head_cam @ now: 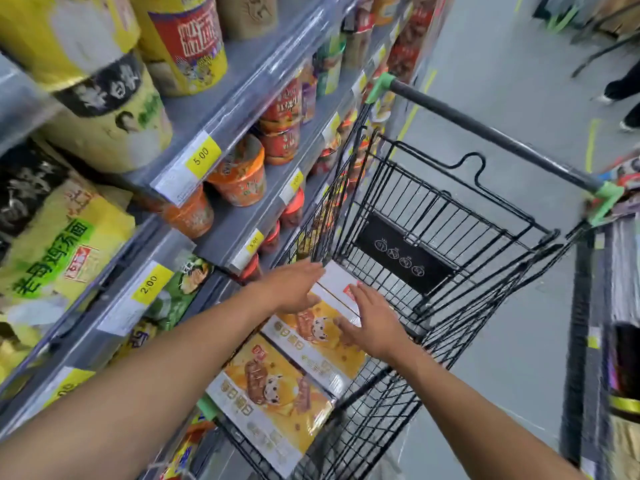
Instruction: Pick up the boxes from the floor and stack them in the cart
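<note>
Yellow boxes [273, 403] [311, 341], two, one cart [485, 132], left hand [294, 289], right hand [374, 323] touching one

Grey store shelving [242, 64] runs along the left side, from near to far. On its top level stand tall yellow tubs [187, 39]. One level down sit orange noodle cups [242, 174], with red cups [280, 133] stacked just beyond them. Yellow price tags hang on the shelf edges, one reading 5.00 [202, 157] and a lower, nearer one reading 2.00 [149, 284]. A yellow-and-green noodle packet [62, 247] lies at near left. The grey floor [502, 81] carries yellow lines [590, 143]. At far right stand someone's shoes [628, 124]; a blurred display rack [623, 306] fills the right edge.
</note>
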Demonstrator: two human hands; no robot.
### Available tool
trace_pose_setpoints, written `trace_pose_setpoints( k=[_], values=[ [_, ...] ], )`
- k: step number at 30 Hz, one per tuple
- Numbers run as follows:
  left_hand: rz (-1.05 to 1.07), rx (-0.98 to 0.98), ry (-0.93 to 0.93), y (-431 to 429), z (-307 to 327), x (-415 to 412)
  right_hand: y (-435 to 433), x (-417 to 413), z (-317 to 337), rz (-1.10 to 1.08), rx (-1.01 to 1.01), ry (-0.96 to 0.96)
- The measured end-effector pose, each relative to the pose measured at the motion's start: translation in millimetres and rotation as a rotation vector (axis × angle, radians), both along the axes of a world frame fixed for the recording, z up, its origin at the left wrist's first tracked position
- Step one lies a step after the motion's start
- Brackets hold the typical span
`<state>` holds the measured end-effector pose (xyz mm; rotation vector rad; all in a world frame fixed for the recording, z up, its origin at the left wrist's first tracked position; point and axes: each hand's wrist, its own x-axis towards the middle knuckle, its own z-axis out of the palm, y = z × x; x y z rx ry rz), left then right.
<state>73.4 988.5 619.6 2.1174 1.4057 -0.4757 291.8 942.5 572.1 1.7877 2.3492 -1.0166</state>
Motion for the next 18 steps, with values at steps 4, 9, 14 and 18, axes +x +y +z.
trace_pose_setpoints(
  k=[4, 9, 14, 18],
  values=[
    [0.066, 0.130, -0.179, -4, 76, 2, 11, 0, 91, -0.078, 0.198, 0.106],
    [0.130, 0.361, -0.372, -29, 203, 4, 11, 3, 235, -0.111, 0.488, 0.258],
    [0.165, 0.567, -0.455, -74, 305, -4, -9, -2, 333, -0.078, 0.690, 0.415],
    [0.225, 0.687, -0.486, -123, 364, -18, -32, -12, 386, 0.051, 0.770, 0.524]
  ],
)
